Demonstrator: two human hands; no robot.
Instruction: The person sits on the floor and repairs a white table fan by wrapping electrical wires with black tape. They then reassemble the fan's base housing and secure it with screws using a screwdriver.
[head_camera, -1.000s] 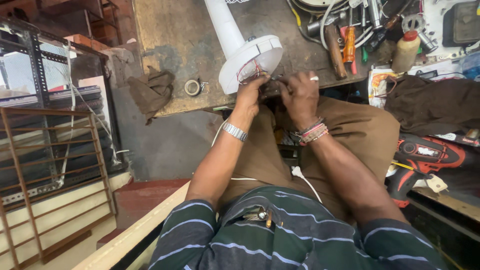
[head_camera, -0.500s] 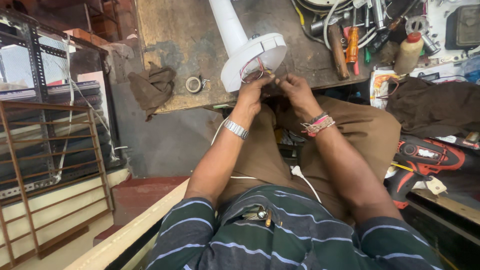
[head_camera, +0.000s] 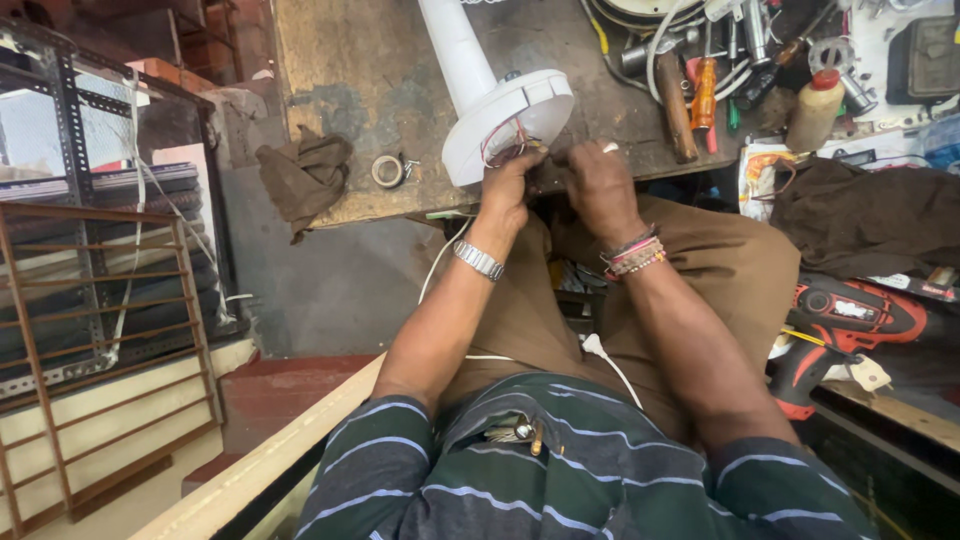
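A white fan stand (head_camera: 470, 75) lies on the worn workbench (head_camera: 360, 70), its round base facing me with red and other wires (head_camera: 505, 145) showing inside. My left hand (head_camera: 508, 185), a metal watch on its wrist, pinches the wires at the rim of the base. My right hand (head_camera: 595, 180), with thread bands on its wrist, is closed on the wire ends just beside it. What exactly sits between the right fingers is hidden. A white cord with a plug (head_camera: 600, 352) runs down over my brown trousers.
A tape roll (head_camera: 386, 171) and a brown rag (head_camera: 305, 175) lie at the bench's left edge. Hammer (head_camera: 675, 105), orange screwdriver (head_camera: 704, 92), a bottle (head_camera: 812, 108) and several tools crowd the right. A red cordless drill (head_camera: 850, 320) rests at my right; a metal rack (head_camera: 100, 250) stands left.
Both hands have shifted slightly on the wires at the fan base, and the right hand has closed in toward the left. The view has tilted a little.
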